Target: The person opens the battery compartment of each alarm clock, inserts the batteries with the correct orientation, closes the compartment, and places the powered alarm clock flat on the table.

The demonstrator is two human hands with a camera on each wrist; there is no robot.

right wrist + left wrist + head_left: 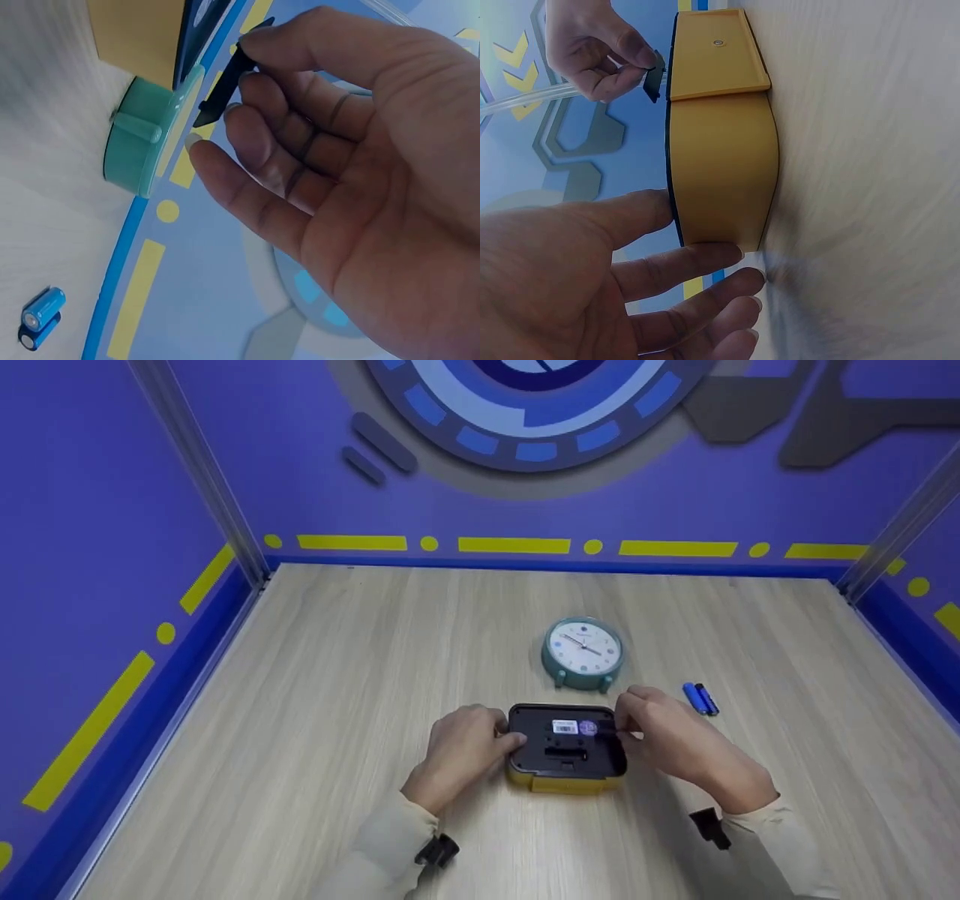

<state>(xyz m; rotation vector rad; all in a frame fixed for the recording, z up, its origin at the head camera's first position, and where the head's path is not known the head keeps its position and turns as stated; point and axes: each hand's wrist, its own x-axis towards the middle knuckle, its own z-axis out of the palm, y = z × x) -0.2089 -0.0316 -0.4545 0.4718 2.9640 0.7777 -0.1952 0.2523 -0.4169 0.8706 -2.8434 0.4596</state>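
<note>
A yellow box-shaped device point(577, 784) lies on the table with its black back up, an empty-looking battery slot point(566, 752) and a white label on it. My left hand point(469, 746) holds its left side, thumb on the black back's edge and index finger against the yellow side point(724, 165). The right hand point(667, 735) pinches a small black battery cover point(229, 79) between thumb and fingers, just over the device's right edge. In the left wrist view, that cover point(655, 77) is apart from the yellow casing. The device's front is hidden against the table.
Behind the device, a round teal clock point(583, 649) lies on its back, white dial up. Two blue batteries point(695, 699) lie side by side, beyond the right hand. Blue panels with yellow marks point(514, 545) border the wooden table point(360, 660).
</note>
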